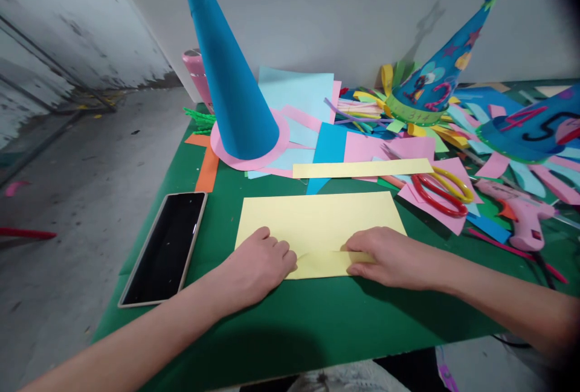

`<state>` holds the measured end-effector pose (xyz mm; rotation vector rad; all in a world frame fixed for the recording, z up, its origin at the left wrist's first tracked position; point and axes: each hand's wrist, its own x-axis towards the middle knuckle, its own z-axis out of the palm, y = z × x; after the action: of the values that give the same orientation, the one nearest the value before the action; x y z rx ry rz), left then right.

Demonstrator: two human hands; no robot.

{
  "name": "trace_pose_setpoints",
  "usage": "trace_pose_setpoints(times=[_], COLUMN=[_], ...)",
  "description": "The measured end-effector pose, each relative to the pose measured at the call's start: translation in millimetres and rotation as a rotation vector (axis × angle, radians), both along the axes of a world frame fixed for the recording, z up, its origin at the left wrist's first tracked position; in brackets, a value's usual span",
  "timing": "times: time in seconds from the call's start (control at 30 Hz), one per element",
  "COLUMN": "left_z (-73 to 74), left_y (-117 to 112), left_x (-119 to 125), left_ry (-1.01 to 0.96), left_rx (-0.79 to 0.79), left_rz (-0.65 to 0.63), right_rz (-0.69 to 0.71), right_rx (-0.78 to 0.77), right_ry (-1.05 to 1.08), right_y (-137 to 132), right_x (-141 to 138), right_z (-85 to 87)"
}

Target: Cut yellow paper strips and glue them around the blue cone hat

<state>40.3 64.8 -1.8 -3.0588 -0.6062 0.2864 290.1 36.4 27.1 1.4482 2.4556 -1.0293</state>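
Observation:
A sheet of pale yellow paper (pixel 317 217) lies flat on the green table in front of me, its near edge folded up into a narrow strip. My left hand (pixel 263 259) rests on the sheet's near left part, fingers curled and pressing at the fold. At the near right, my right hand (pixel 385 256) pinches the folded edge between thumb and fingers. Just beyond the sheet lies a separate pale yellow paper strip (pixel 357 168). Scissors (pixel 441 196) with red and yellow handles sit past the right hand, partly on pink paper.
A blue paper cone (pixel 235 90) on a pink ring stands at the back left. A phone (pixel 165 247) lies at the table's left edge. Decorated hats (pixel 435 84), paper scraps and a pink glue gun (pixel 521 211) crowd the right side. A wall (pixel 317 11) stands behind.

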Motion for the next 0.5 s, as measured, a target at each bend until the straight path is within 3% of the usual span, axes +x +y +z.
trace_pose_setpoints(times=[0.5], left_z=[6.3], left_y=[11], left_x=[0], left_ry=[-0.076], left_rx=[-0.033], left_rz=[-0.065], right_rz=[-0.040], right_rx=[-0.013], right_ry=[0.010], right_y=[-4], right_x=[0], right_z=[0.6])
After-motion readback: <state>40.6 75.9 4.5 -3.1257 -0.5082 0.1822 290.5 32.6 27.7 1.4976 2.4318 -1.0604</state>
